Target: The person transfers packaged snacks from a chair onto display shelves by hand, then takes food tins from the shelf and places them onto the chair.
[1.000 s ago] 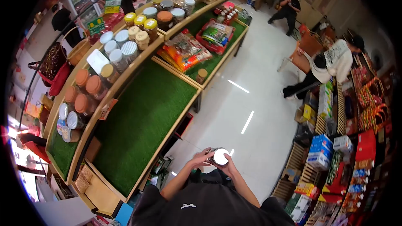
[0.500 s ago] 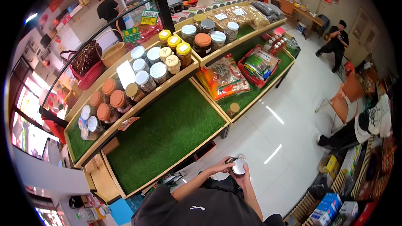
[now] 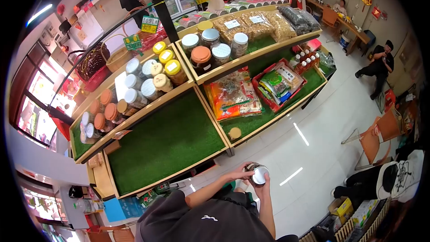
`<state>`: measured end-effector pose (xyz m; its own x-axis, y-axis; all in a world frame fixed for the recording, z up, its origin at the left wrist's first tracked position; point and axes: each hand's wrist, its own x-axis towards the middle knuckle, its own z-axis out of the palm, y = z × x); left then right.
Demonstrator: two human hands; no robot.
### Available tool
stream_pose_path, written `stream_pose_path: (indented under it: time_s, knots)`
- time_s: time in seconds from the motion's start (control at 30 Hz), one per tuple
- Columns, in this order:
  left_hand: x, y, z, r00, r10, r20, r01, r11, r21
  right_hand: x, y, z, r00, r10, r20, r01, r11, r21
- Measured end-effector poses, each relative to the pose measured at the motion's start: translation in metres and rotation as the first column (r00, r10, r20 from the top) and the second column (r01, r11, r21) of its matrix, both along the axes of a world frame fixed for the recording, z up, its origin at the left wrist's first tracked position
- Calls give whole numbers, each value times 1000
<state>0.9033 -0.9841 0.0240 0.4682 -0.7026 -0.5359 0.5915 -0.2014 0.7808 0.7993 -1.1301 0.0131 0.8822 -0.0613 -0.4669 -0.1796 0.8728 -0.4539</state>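
Note:
Both of my hands hold a jar (image 3: 259, 175) with a pale, silvery-white lid in front of my body, over the floor. My left hand (image 3: 242, 171) is wrapped round the jar's left side. My right hand (image 3: 263, 190) grips it from below and the right, thumb near the lid's edge. The dark side of the jar shows on its left, but the contents are too small to make out. Closest to the hands on the shelving is a small jar with a tan lid (image 3: 234, 133), standing on green turf at the lower shelf's corner.
A wooden display shelf (image 3: 172, 180) lined with green turf stands ahead, with several lidded jars (image 3: 133, 98) on its upper tier. Bagged goods (image 3: 235, 96) and a red tray (image 3: 268, 103) lie to the right. Orange chairs (image 3: 374, 136) and a seated person (image 3: 381, 65) are farther right.
My view has shifted, so the shelves appear farther left. The jar stays in both hands, with more of its dark side showing beside the lid.

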Motion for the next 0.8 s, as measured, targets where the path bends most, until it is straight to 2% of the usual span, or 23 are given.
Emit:
stream_pose_path:
  time_s: [0.07, 0.1, 0.13, 0.23, 0.3, 0.37, 0.47, 0.53, 0.57, 0.67, 0.77, 0.8]
  knots:
    - [13, -12, -1, 997, -65, 38, 63, 997, 49, 8, -16, -4, 1000, 8, 7, -8, 1000, 15]
    - [18, -19, -8, 997, -72, -2, 72, 996, 49, 11, -21, -7, 1000, 5, -18, -5, 1000, 12]
    - [27, -25, -15, 988, -87, -131, 89, 996, 8, 17, -27, -11, 999, 3, -39, -2, 1000, 8]
    - [49, -39, -15, 968, -155, -196, 135, 985, -109, 41, -44, -1, 996, -4, -90, -5, 994, -107]
    - [61, -55, -22, 989, -91, -115, 82, 993, -81, 63, -55, 7, 992, -39, -117, 16, 981, -194]
    - [78, -72, -33, 996, -67, -67, 59, 992, -112, 85, -74, -1, 986, 73, -147, -118, 939, -324]
    - [110, -90, -44, 999, -30, -24, 25, 984, -178, 128, -95, 7, 972, 153, -180, -218, 874, -434]
    - [133, -94, -47, 994, 2, -108, -24, 979, -201, 157, -109, 6, 957, 204, -208, -278, 854, -441]
    - [143, -99, -52, 999, 42, -28, -47, 976, -213, 171, -114, 3, 951, 220, -219, -296, 854, -428]
    - [169, -98, -33, 985, 165, 42, -158, 977, -143, 208, -120, -1, 924, 264, -277, -361, 840, -405]
    - [185, -90, -15, 948, 318, 6, -315, 940, -134, 254, -124, 0, 866, 377, -329, -491, 764, -418]
    - [190, -88, -9, 920, 390, -18, -389, 912, -128, 270, -123, 0, 829, 449, -333, -558, 701, -444]
